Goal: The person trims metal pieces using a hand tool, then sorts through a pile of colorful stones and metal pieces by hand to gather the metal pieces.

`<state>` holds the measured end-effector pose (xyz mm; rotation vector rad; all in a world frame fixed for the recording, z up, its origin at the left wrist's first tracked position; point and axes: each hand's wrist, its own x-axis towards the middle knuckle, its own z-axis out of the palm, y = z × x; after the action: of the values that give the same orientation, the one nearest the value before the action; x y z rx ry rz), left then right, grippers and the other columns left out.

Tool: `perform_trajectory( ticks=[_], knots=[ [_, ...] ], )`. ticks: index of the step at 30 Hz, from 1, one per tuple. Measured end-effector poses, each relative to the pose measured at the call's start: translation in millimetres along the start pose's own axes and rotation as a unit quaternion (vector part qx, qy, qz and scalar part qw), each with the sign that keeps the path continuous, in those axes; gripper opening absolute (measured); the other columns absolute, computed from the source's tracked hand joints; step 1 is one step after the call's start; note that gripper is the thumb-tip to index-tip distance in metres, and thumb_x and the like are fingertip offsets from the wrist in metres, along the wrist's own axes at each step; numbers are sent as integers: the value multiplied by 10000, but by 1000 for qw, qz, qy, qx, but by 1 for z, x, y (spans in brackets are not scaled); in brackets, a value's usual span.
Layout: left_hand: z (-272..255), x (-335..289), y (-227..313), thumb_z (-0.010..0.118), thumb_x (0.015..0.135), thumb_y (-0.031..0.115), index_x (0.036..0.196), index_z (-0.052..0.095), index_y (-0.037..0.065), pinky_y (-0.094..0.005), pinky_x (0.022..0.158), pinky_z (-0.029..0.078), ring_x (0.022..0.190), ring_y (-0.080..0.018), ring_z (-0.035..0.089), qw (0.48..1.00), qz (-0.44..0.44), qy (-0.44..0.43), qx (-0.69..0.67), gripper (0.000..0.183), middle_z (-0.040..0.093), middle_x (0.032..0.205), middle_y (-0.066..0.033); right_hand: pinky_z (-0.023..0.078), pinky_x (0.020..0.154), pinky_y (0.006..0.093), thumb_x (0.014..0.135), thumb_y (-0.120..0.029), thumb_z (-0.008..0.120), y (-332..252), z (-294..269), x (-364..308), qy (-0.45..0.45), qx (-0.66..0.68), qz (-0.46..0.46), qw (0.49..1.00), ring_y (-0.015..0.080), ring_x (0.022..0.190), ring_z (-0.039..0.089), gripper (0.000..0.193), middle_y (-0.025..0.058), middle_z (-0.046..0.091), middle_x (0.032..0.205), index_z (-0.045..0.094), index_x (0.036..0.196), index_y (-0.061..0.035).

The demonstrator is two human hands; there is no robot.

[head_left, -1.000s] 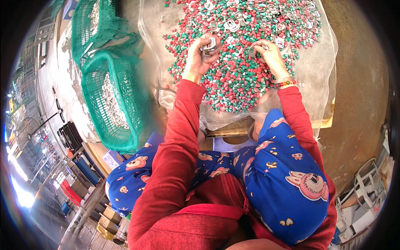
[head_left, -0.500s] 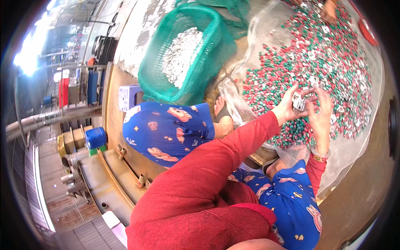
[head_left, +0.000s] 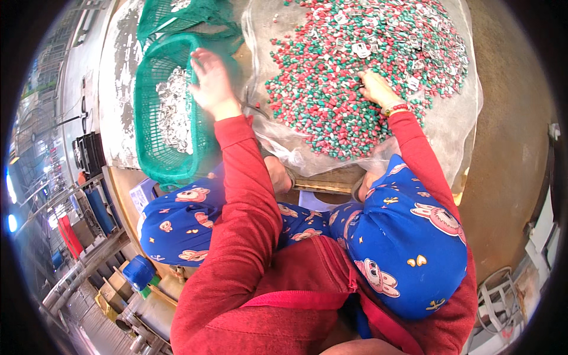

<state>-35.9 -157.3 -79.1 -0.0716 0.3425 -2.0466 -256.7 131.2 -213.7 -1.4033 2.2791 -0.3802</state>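
My left hand (head_left: 214,86) hovers over the right rim of a green plastic basket (head_left: 142,112), its fingers apart and nothing visible in them. Inside the basket lies a heap of silvery-white flat metal pieces (head_left: 174,112). My right hand (head_left: 378,90) reaches into the wide pile of small red, green and white pebble-like pieces (head_left: 337,112). Its fingertips are bent together at the pile's surface; whatever they pinch is hidden. Flat metal pieces are scattered among the pebbles, and a larger pale one (head_left: 361,49) lies just beyond my right hand.
A translucent plastic sheet (head_left: 447,133) lies under the pile. Green netting (head_left: 213,29) bunches behind the basket. A purple stool (head_left: 142,192) stands at the basket's near side. My knees and feet border the sheet's near edge. Metal frames (head_left: 497,302) stand at lower right.
My hands were together above the pile around a metal piece. Now my left hand has moved left to the basket, and my right hand is down in the pile. The view has turned.
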Motion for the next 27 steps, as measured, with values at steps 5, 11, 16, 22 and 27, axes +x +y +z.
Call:
perform_trajectory(
  ticks=[5, 11, 16, 22, 27],
  knots=[
    [-50, -14, -105, 510, 890, 283, 1196, 501, 48, -394, 845, 441, 940, -249, 539, 839, -348, -10, 419, 386, 562, 1031, -132, 484, 551, 304, 866, -77, 487, -31, -30, -43, -68, 410, 145, 898, 171, 684, 583, 236, 85, 568, 735, 533, 1087, -7],
    [-171, -29, -163, 622, 789, 118, 1127, 585, 78, -334, 818, 484, 932, -241, 614, 178, -287, -439, 833, 342, 627, 1043, -116, 521, 566, 241, 845, 12, 500, -22, -44, -76, 39, 664, 145, 732, 150, 751, 598, 430, 118, 482, 1080, 406, 1259, -55],
    [-183, -60, -184, 622, 717, 32, 1132, 572, 97, -414, 800, 476, 894, -310, 610, -23, -237, -499, 833, 423, 625, 928, -204, 551, 717, 307, 833, 43, 500, 3, -50, -86, 63, 688, 129, 712, 234, 883, 618, 575, 170, 424, 1227, 317, 1364, -81],
    [-152, -40, -165, 659, 779, 239, 1087, 611, 37, -391, 752, 491, 790, -275, 640, -7, -453, -459, 764, 372, 654, 871, -165, 549, 753, 380, 925, -85, 426, 9, -48, -81, 47, 771, 140, 620, 273, 929, 607, 457, 167, 458, 1226, 318, 1369, -69],
    [-121, -24, -144, 591, 861, 308, 1051, 661, 97, -325, 778, 489, 839, -183, 627, 108, -470, -322, 814, 292, 663, 962, -113, 544, 763, 367, 950, -136, 397, -7, -60, -80, 60, 712, 138, 686, 216, 959, 592, 443, 127, 498, 1256, 313, 1382, -90]
  ],
)
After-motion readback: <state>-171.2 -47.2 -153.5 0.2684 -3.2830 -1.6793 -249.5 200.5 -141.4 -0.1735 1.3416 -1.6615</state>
